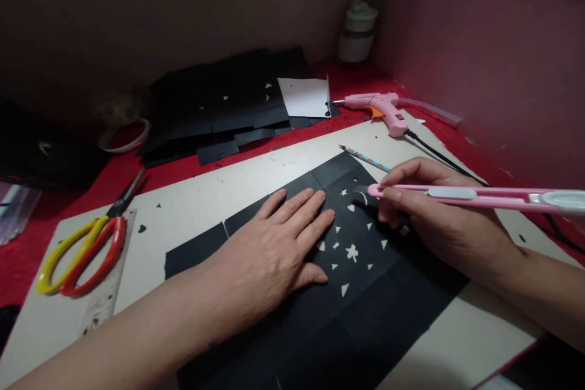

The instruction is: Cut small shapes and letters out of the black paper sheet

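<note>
A large sheet of black paper point(320, 317) lies on a white board, with small stars, triangles, a heart and a crescent cut through it. My left hand point(281, 244) rests flat on the sheet, fingers stretched out just left of the cut shapes. In my right hand point(425, 213) is a pink utility knife point(493, 197), held between thumb and fingers. Its blade tip hovers at or just above the paper beside the crescent cut-out; whether it touches I cannot tell. Behind the right hand a patterned pencil point(365, 158) lies partly hidden.
Yellow-and-red scissors point(91, 250) lie over a clear ruler point(107, 280) at left. Beyond the white board point(183, 207) are more black sheets point(219, 97), a white card point(305, 97) and a pink glue gun point(379, 106) with its cord. A white container point(358, 33) stands in the back corner.
</note>
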Available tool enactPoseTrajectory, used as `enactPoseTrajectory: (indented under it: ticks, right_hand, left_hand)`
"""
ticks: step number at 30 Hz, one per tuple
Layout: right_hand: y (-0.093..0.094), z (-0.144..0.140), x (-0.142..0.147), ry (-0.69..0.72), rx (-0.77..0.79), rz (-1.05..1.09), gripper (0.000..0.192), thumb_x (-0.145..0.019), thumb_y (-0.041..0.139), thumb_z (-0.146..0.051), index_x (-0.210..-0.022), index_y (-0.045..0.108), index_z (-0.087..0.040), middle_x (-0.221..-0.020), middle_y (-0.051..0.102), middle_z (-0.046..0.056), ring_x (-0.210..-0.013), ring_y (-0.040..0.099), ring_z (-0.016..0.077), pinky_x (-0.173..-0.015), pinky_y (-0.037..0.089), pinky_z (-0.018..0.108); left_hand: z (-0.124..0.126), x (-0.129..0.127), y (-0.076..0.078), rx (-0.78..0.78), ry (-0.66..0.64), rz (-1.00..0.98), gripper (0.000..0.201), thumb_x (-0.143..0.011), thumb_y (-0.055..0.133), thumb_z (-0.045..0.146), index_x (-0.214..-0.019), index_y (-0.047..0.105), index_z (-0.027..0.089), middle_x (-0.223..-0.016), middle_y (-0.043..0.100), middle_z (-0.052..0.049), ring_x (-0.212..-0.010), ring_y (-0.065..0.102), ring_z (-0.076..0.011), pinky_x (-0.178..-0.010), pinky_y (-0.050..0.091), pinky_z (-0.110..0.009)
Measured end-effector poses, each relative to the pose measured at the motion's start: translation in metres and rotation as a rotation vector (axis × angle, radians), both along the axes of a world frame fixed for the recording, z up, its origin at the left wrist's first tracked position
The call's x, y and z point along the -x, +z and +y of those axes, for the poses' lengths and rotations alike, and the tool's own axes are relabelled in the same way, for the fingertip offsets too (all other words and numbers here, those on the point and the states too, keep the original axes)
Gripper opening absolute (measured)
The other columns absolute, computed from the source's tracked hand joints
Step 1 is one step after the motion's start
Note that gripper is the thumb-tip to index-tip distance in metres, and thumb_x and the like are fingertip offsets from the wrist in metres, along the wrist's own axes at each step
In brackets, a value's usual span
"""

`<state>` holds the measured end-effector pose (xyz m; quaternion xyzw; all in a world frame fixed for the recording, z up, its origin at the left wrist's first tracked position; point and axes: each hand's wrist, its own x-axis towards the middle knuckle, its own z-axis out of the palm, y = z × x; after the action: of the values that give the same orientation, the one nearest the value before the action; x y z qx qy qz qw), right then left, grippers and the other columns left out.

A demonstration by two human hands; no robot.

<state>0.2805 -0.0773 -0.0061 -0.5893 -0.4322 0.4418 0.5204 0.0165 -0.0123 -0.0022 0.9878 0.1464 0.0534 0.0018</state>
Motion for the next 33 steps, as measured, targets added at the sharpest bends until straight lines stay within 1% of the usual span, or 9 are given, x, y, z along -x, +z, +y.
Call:
enactPoseTrajectory:
  ticks: [4,6,8,10,12,15,24,29,33]
  right_hand:
    - [-0.003,-0.003,0.002,-0.003,0.023,-0.081,0.026,-0.085,0.084,-0.049,-0.103,0.082,-0.029,-0.089,0.082,0.003,-0.075,0.078,0.0193,-0.058,0.062,0.028]
    - [0.002,-0.004,0.004,-0.031,0.027,-0.155,0.024,-0.082,0.086,-0.048,-0.098,0.081,-0.030,-0.085,0.081,0.002,-0.068,0.074,0.0168,-0.051,0.057,0.024]
    - [0.008,-0.005,0.006,-0.060,0.025,-0.234,0.020,-0.077,0.088,-0.043,-0.088,0.080,-0.029,-0.077,0.078,0.001,-0.058,0.066,0.0143,-0.044,0.049,0.023]
    - [0.013,-0.006,0.007,-0.068,0.001,-0.351,0.015,-0.074,0.086,-0.039,-0.080,0.078,-0.028,-0.073,0.076,0.001,-0.052,0.062,0.0143,-0.041,0.046,0.025]
    - [0.015,-0.007,0.010,-0.059,-0.034,-0.471,0.010,-0.075,0.083,-0.038,-0.076,0.077,-0.029,-0.071,0.077,0.001,-0.050,0.063,0.0151,-0.042,0.045,0.026]
    - [0.016,-0.007,0.015,-0.077,-0.074,-0.558,0.008,-0.075,0.080,-0.037,-0.072,0.076,-0.031,-0.067,0.076,-0.002,-0.049,0.063,0.0144,-0.043,0.043,0.027]
    - [0.008,-0.012,0.011,0.024,-0.175,-0.823,0.004,-0.084,0.073,-0.030,-0.081,0.072,-0.030,-0.060,0.070,-0.006,-0.042,0.055,0.0115,-0.041,0.038,0.026]
    - [0.005,-0.015,0.008,0.067,-0.245,-0.967,0.003,-0.087,0.072,-0.028,-0.087,0.070,-0.030,-0.067,0.073,-0.008,-0.045,0.057,0.0094,-0.038,0.028,0.024]
    - [0.012,-0.017,0.016,0.017,-0.167,-1.055,0.004,-0.087,0.069,-0.033,-0.084,0.069,-0.031,-0.065,0.070,-0.006,-0.046,0.055,0.0118,-0.040,0.028,0.027]
  left_hand:
    - [0.001,-0.011,0.010,-0.082,-0.035,-0.018,0.072,-0.102,0.057,0.062,-0.140,0.067,0.002,-0.142,0.069,-0.030,-0.125,0.070,-0.0469,-0.097,0.061,-0.063]
    - [0.002,-0.020,0.015,-0.096,-0.040,-0.024,0.068,-0.101,0.061,0.061,-0.129,0.073,0.000,-0.118,0.076,-0.026,-0.101,0.075,-0.0429,-0.086,0.062,-0.059]
    - [0.004,-0.026,0.014,-0.080,-0.010,-0.041,0.068,-0.100,0.060,0.062,-0.132,0.072,0.003,-0.105,0.076,-0.020,-0.090,0.074,-0.0394,-0.083,0.061,-0.057]
    - [0.005,-0.029,0.007,-0.070,0.014,-0.082,0.074,-0.102,0.055,0.064,-0.140,0.067,0.002,-0.124,0.074,-0.026,-0.107,0.074,-0.0442,-0.091,0.060,-0.059]
    - [0.006,-0.027,-0.002,-0.055,0.000,-0.110,0.079,-0.107,0.045,0.064,-0.149,0.058,-0.002,-0.152,0.061,-0.032,-0.135,0.064,-0.0480,-0.107,0.054,-0.062]
    - [0.007,-0.023,-0.015,-0.022,-0.013,-0.094,0.081,-0.111,0.032,0.063,-0.157,0.049,-0.001,-0.166,0.045,-0.030,-0.153,0.050,-0.0449,-0.120,0.044,-0.060]
    - [0.002,-0.027,-0.014,0.001,0.042,-0.152,0.072,-0.114,0.028,0.056,-0.154,0.055,0.002,-0.165,0.049,-0.023,-0.155,0.049,-0.0377,-0.124,0.041,-0.054]
    - [-0.005,-0.026,-0.018,0.017,0.094,-0.185,0.067,-0.116,0.025,0.051,-0.157,0.052,0.006,-0.169,0.047,-0.019,-0.160,0.043,-0.0333,-0.129,0.031,-0.050]
    - [-0.008,-0.025,-0.024,0.030,0.113,-0.221,0.066,-0.115,0.028,0.053,-0.160,0.050,0.009,-0.171,0.045,-0.016,-0.163,0.039,-0.0301,-0.133,0.024,-0.046]
